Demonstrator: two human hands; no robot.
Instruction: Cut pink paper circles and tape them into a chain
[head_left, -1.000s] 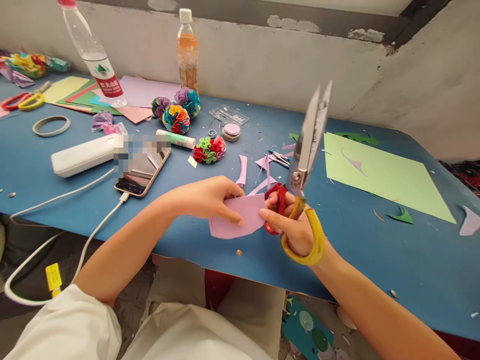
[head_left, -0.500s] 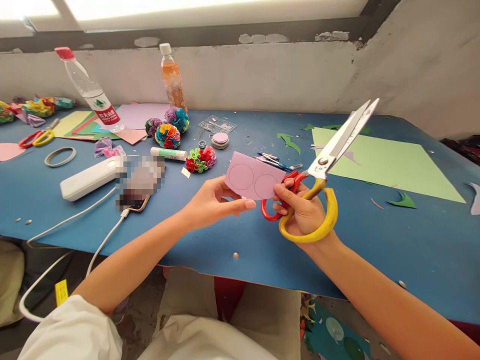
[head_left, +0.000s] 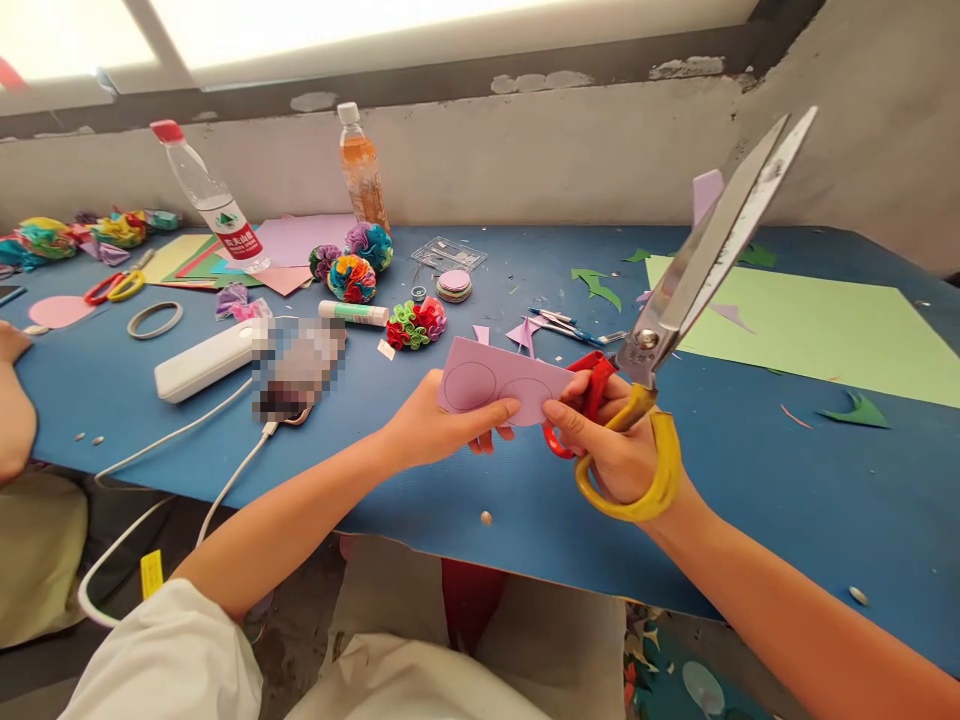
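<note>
Two hands (head_left: pixel 439 422) (head_left: pixel 619 450), lilac paper (head_left: pixel 504 370) held between

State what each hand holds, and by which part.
The left hand holds the purple paper at its lower edge, thumb in front. The right hand pinches that paper's lower right corner and also holds the large scissors by their handles.

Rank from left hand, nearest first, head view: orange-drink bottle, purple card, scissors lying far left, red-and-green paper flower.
1. Purple card: gripped by the left hand.
2. Red-and-green paper flower: just beyond, slightly left.
3. Orange-drink bottle: at the back, left.
4. Lying scissors: far left.
</note>
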